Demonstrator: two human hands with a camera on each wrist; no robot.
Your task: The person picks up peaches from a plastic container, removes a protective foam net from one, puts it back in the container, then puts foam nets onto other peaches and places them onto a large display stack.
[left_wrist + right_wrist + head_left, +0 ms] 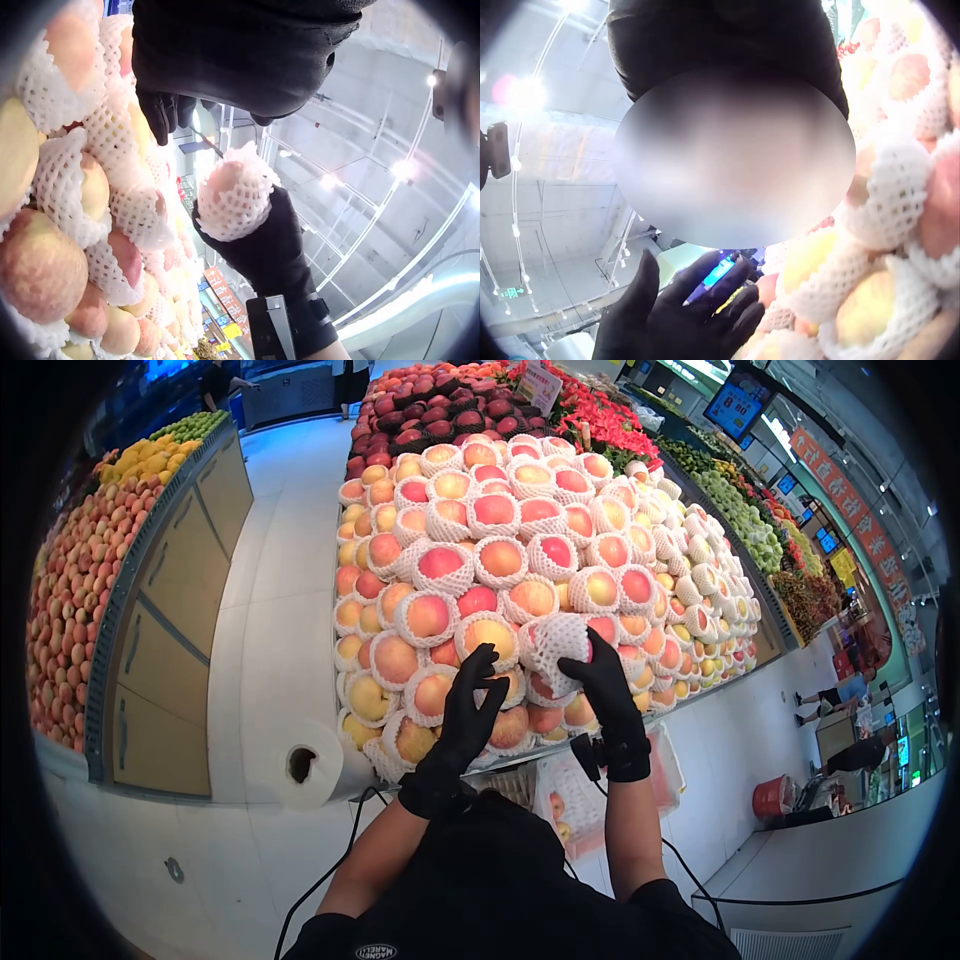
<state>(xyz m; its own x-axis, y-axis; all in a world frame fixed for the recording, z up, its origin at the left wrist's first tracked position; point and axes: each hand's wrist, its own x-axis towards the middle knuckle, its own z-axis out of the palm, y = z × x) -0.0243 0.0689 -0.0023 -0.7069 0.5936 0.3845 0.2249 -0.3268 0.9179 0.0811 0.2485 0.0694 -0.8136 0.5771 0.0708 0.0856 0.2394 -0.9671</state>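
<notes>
An apple point(560, 650) in a white foam net sits in my black-gloved right hand point(605, 685), over the near part of the fruit heap. In the left wrist view the right hand's fingers and thumb curl round this netted apple point(234, 193) from below. My gloved left hand point(468, 710) hovers beside it to the left, its fingers spread and holding nothing. Its spread fingers point(690, 289) also show at the bottom of the right wrist view. A blurred oval hides the middle of that view, including what the right hand point(724, 45) grips.
The sloping display point(500, 565) bears many netted apples, with dark red fruit point(430, 420) behind. A peach stand point(100, 570) stands left across the aisle. Close to the display's front are a white paper roll point(320, 760) and a crate point(580, 790) with some fruit.
</notes>
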